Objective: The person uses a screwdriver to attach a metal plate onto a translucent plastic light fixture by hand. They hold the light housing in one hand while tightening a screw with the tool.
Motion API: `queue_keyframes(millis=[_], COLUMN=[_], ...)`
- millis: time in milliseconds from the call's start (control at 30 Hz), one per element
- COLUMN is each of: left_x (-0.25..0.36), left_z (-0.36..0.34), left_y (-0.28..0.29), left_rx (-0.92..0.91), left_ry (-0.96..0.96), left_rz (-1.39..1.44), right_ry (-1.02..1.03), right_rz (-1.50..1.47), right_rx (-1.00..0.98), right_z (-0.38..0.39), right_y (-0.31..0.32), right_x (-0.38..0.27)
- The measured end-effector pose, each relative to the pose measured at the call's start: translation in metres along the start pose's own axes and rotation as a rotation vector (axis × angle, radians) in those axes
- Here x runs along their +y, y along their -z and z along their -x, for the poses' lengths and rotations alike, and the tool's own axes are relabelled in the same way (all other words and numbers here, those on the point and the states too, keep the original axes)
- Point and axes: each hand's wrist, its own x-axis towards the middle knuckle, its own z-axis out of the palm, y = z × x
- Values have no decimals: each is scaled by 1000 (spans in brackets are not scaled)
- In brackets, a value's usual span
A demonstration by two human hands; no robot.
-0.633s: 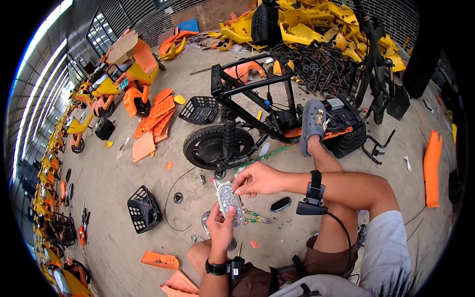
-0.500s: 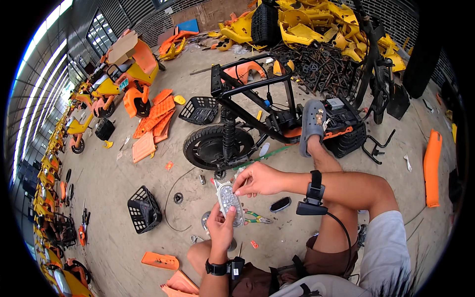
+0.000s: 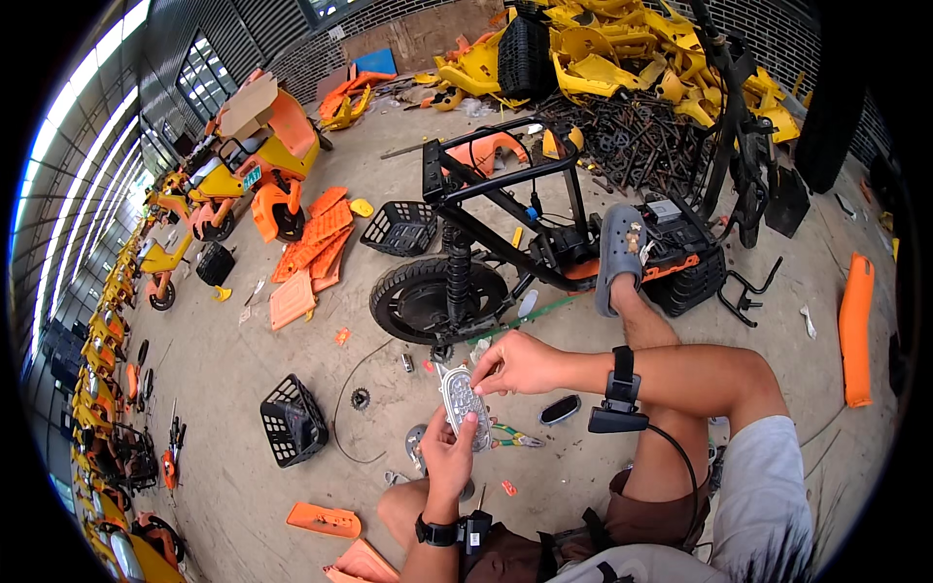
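In the middle of the head view, my left hand (image 3: 449,455) holds an oval silver, translucent piece (image 3: 462,394) with a bumpy surface upright, thumb across its lower part. My right hand (image 3: 510,364) pinches its upper right edge with thumb and forefinger. Below and behind it on the floor lie green-and-yellow pliers (image 3: 515,435) and a dark oval part (image 3: 559,409). A small toothed gear (image 3: 361,397) lies to the left. My foot in a grey clog (image 3: 619,255) rests against the stripped scooter frame.
The black scooter frame (image 3: 486,194) with its wheel (image 3: 408,306) stands ahead, before heaped yellow panels (image 3: 593,73). Black baskets (image 3: 292,420) and orange panels (image 3: 311,248) lie around me. Rows of scooters (image 3: 277,131) line the left. A long orange panel (image 3: 855,330) lies at right.
The whole view has shifted slightly right and down. My hands and the oval piece sit a little further right in the picture, with much the same grip.
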Motion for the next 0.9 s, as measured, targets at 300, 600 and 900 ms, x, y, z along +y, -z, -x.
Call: queue_keyframes(millis=[300,600,900], left_x=[-11,3,-6], left_z=[-3,-1,-2], left_y=[5,0,9], left_rx=[27,73,75], left_ry=[-35,-5,9], left_rz=[-81,-23,-55], right_ry=[-37,-104,-120], right_rz=[-114,-215,-293], right_rx=[79,86,-19], right_z=[-9,-7,-15], right_y=[-14,-23,-19], right_x=[21,19,27])
